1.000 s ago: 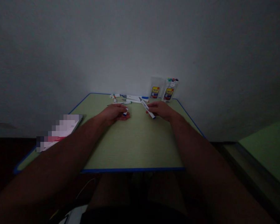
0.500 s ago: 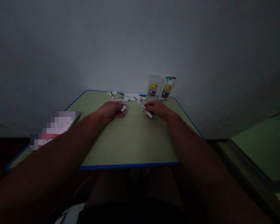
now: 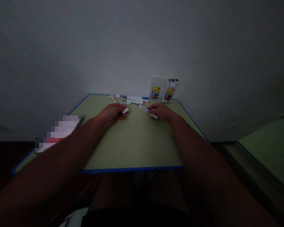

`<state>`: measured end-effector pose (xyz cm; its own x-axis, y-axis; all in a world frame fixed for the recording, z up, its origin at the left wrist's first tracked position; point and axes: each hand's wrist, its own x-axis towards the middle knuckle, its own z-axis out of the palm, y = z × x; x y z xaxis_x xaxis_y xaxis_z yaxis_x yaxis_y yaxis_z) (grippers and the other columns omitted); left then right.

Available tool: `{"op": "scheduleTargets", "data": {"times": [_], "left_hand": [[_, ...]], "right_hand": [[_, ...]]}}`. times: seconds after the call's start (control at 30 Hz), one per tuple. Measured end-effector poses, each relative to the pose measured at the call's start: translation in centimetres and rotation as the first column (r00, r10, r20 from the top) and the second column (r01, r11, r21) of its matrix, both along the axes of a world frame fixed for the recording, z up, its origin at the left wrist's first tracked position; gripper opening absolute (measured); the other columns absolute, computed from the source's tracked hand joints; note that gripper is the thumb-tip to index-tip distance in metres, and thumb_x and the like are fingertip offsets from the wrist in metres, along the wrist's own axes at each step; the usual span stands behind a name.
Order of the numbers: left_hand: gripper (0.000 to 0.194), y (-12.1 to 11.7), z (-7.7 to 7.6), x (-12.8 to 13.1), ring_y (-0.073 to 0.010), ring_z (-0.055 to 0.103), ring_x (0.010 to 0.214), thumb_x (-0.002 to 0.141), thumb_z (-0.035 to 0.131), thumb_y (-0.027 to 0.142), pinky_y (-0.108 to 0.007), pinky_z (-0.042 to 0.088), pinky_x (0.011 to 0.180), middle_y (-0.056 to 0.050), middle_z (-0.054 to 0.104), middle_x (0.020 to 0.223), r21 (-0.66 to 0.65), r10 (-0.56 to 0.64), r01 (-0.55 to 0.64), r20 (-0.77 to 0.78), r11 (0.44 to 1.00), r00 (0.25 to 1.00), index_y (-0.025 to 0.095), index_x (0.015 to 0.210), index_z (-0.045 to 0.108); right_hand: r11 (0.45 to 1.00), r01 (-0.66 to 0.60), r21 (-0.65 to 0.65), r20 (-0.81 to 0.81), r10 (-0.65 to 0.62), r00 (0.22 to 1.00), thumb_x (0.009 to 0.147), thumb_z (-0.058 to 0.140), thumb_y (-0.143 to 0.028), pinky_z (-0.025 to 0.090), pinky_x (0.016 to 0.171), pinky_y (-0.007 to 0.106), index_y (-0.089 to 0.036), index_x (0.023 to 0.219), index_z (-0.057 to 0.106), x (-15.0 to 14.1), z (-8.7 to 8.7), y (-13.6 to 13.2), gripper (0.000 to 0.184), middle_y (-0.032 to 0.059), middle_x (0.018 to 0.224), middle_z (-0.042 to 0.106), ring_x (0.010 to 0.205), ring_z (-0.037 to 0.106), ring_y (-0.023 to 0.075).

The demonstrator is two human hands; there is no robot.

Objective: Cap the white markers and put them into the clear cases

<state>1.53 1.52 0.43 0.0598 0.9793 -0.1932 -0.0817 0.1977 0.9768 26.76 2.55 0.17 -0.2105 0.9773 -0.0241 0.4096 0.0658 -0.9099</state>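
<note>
My left hand point(image 3: 113, 112) is closed on a white marker cap point(image 3: 125, 110) with a dark blue end, held over the table's middle. To its right, my right hand point(image 3: 160, 111) grips an uncapped white marker point(image 3: 144, 109), its grey tip pointing up and to the left. Just beyond my hands lie several white markers point(image 3: 136, 98) with grey tips, side by side, and one more marker point(image 3: 126, 103) with a green end rests near my left fingers. Loose white caps point(image 3: 115, 97) lie in a small group at the far left.
Two clear plastic cases stand at the back right: one pouch point(image 3: 155, 90) with a yellow label, and another case point(image 3: 169, 91) with coloured marker ends at its top. A book or booklet point(image 3: 61, 132), partly blurred, lies on the left of the green table point(image 3: 132, 148) with blue edging.
My right hand has turned the marker flatter, its tip now aimed more to the left. My left hand keeps its hold on the cap. The whole view has shifted slightly.
</note>
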Motion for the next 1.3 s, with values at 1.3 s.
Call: {"op": "scheduleTargets", "data": {"times": [1.3], "left_hand": [[0.019,0.0,-0.5,-0.2,-0.0094,0.056,0.054,0.066,0.071,-0.005,-0.023,0.050,0.057,-0.002,0.062,0.064,0.103,0.048,-0.043,-0.038,0.994,0.998,0.013,0.071,0.068]], "right_hand": [[0.968,0.093,-0.232,-0.233,-0.148,0.961,0.083,0.061,-0.001,0.057,0.053,0.025,-0.013,0.076,0.060,-0.6,0.9,-0.4,0.014,0.0026,0.063,0.060,0.058,0.069,0.0168]]}}
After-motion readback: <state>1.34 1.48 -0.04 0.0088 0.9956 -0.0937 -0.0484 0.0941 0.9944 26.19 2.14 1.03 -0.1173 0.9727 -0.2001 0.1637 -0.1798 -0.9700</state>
